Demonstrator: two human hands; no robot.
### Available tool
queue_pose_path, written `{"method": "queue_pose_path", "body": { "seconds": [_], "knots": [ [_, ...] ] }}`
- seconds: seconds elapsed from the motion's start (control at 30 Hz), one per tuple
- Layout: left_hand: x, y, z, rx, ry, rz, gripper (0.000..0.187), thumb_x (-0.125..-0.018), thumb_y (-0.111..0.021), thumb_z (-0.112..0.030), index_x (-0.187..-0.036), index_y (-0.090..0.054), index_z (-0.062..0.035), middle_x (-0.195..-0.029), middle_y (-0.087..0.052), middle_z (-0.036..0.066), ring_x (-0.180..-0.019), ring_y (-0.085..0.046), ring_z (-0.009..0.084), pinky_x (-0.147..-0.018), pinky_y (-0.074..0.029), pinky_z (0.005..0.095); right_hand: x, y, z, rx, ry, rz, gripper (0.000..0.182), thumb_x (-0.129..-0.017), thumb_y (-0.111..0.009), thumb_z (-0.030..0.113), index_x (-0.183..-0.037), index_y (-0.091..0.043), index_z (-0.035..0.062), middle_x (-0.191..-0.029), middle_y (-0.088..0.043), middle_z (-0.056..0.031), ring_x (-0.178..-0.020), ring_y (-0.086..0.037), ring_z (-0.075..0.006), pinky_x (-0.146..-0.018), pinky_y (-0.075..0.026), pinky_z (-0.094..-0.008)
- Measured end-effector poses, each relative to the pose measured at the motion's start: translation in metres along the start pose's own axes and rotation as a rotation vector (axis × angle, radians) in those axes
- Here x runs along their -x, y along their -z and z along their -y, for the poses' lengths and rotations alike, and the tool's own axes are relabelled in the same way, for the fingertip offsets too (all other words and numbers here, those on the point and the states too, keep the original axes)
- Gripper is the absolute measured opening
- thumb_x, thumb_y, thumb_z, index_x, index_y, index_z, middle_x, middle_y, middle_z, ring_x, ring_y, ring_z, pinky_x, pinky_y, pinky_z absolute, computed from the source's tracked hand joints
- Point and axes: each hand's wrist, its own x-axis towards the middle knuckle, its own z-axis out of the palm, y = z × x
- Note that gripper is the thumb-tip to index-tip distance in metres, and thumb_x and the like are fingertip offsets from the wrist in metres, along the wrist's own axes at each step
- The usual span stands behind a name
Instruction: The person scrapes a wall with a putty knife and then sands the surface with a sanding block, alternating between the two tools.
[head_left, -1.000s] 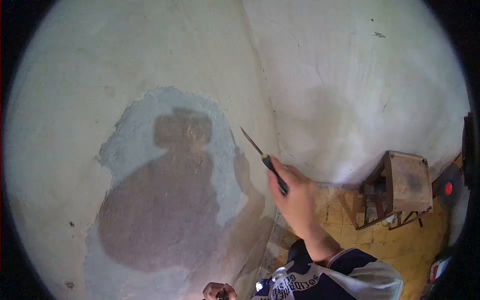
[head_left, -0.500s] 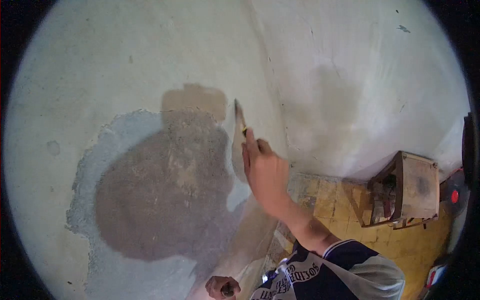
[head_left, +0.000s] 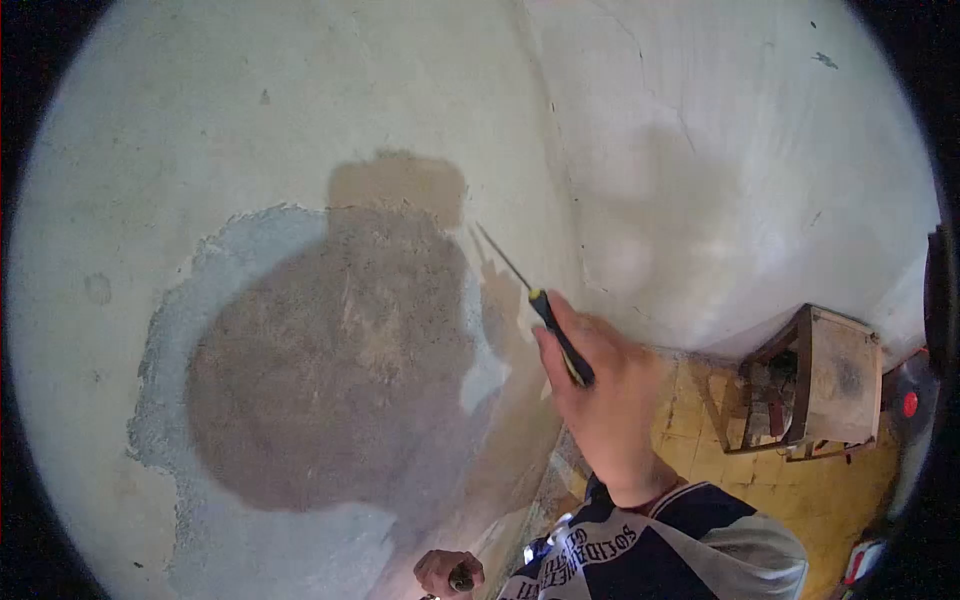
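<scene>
My right hand (head_left: 612, 385) is wrapped round the black and yellow handle of a thin-bladed tool (head_left: 561, 338). The blade slants up and left, its tip near the right side of a bare grey patch (head_left: 215, 290) on the pale wall (head_left: 260, 130). Whether the tip touches the wall cannot be made out. Low in the view, my left hand (head_left: 440, 572) is closed round a dark, round-ended object (head_left: 461, 577) that is too small to name. A large shadow falls over much of the patch.
A second wall (head_left: 690, 210) meets the first at a corner on the right. A wooden stool or small table (head_left: 840, 375) stands on the yellow tiled floor (head_left: 690, 410). Beside it is a dark round object with a red centre (head_left: 909, 404).
My right hand has moved right and down with the tool, away from the wall patch, and the handle now shows more fully. My left hand has hardly moved.
</scene>
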Motion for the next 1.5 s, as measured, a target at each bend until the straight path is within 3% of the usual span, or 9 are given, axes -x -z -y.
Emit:
{"method": "queue_pose_path", "body": {
  "seconds": [0.4,0.5,0.7,0.8,1.03,1.17,1.2,1.4,1.5],
  "knots": [
    [0.007,0.025,-0.007,0.021,-0.138,0.003,0.035,-0.067,-0.062,0.007,-0.096,-0.053,-0.0092,-0.059,-0.052,0.005,-0.046,-0.048,0.0202,-0.044,-0.04,0.0331,0.018,-0.013,0.021,0.049,-0.006,-0.023,0.026,-0.086,-0.069,0.016,-0.108,-0.069,0.0032,-0.079,-0.066,-0.0175,-0.065,-0.065,-0.0324,-0.056,-0.049,-0.0395],
    [0.016,0.042,-0.016,-0.043,-0.09,0.054,0.033,-0.067,-0.064,0.005,-0.095,-0.055,-0.0097,-0.06,-0.052,0.004,-0.047,-0.049,0.0212,-0.047,-0.042,0.0344,0.005,-0.056,0.008,0.2,-0.067,-0.062,0.026,-0.086,-0.067,0.018,-0.109,-0.069,0.0051,-0.075,-0.065,-0.017,-0.063,-0.064,-0.0329,-0.054,-0.049,-0.0407],
    [0.025,0.058,-0.012,-0.025,0.032,-0.014,0.024,-0.068,-0.064,0.006,-0.084,-0.056,-0.0108,-0.06,-0.053,0.006,-0.048,-0.051,0.0214,-0.047,-0.043,0.0349,0.023,-0.015,0.014,0.029,0.028,-0.153,0.026,-0.086,-0.065,0.015,-0.11,-0.069,0.0057,-0.071,-0.064,-0.0165,-0.062,-0.065,-0.0325,-0.052,-0.049,-0.0414],
    [0.035,0.069,-0.016,-0.077,0.079,-0.003,0.024,-0.069,-0.064,0.006,-0.083,-0.056,-0.0116,-0.061,-0.054,0.006,-0.048,-0.051,0.0205,-0.045,-0.042,0.0336,-0.001,-0.07,0.01,0.275,-0.077,-0.095,0.025,-0.082,-0.072,0.012,-0.106,-0.072,0.0049,-0.077,-0.065,-0.0217,-0.066,-0.065,-0.0357,-0.058,-0.049,-0.0395],
    [0.031,0.065,0.0,-0.155,0.043,-0.041,0.022,-0.069,-0.065,0.004,-0.081,-0.056,-0.0126,-0.062,-0.054,0.003,-0.047,-0.048,0.0166,-0.042,-0.037,0.0299,0.025,-0.035,0.012,-0.049,-0.009,-0.129,0.025,-0.082,-0.071,0.017,-0.105,-0.073,0.0073,-0.076,-0.067,-0.0182,-0.064,-0.064,-0.0345,-0.059,-0.05,-0.0415],
    [0.032,0.067,-0.001,-0.038,0.101,-0.01,0.021,-0.068,-0.063,0.004,-0.079,-0.055,-0.0121,-0.059,-0.051,0.002,-0.044,-0.045,0.0173,-0.041,-0.035,0.0301,-0.005,-0.081,-0.022,0.239,-0.083,-0.131,0.023,-0.083,-0.07,0.016,-0.104,-0.072,0.0073,-0.074,-0.066,-0.0169,-0.064,-0.064,-0.0342,-0.06,-0.05,-0.0428],
    [0.06,0.065,0.039,-0.313,-0.135,-0.116,0.02,-0.069,-0.065,0.003,-0.08,-0.056,-0.0121,-0.06,-0.052,0.003,-0.047,-0.047,0.0168,-0.045,-0.037,0.0308,-0.003,-0.042,-0.008,0.135,-0.12,-0.033,0.024,-0.083,-0.07,0.015,-0.105,-0.072,0.0066,-0.073,-0.066,-0.0177,-0.064,-0.064,-0.0348,-0.059,-0.05,-0.0428],
    [0.078,0.069,0.052,-0.056,0.092,0.055,0.019,-0.07,-0.067,-0.004,-0.086,-0.059,-0.0123,-0.065,-0.055,0.003,-0.051,-0.05,0.0178,-0.051,-0.039,0.031,0.019,-0.031,0.017,0.199,-0.036,-0.044,0.026,-0.086,-0.066,0.015,-0.108,-0.067,0.0024,-0.071,-0.065,-0.0161,-0.067,-0.066,-0.0338,-0.058,-0.051,-0.0427],
    [0.069,0.065,0.061,-0.066,-0.112,0.021,0.018,-0.071,-0.069,-0.009,-0.086,-0.06,-0.0128,-0.065,-0.056,0.002,-0.052,-0.051,0.016,-0.052,-0.041,0.0308,0.016,-0.022,0.019,0.074,-0.118,0.016,0.025,-0.083,-0.072,0.017,-0.105,-0.073,0.0057,-0.076,-0.067,-0.0198,-0.065,-0.065,-0.0359,-0.06,-0.051,-0.0402]
  ]
}}
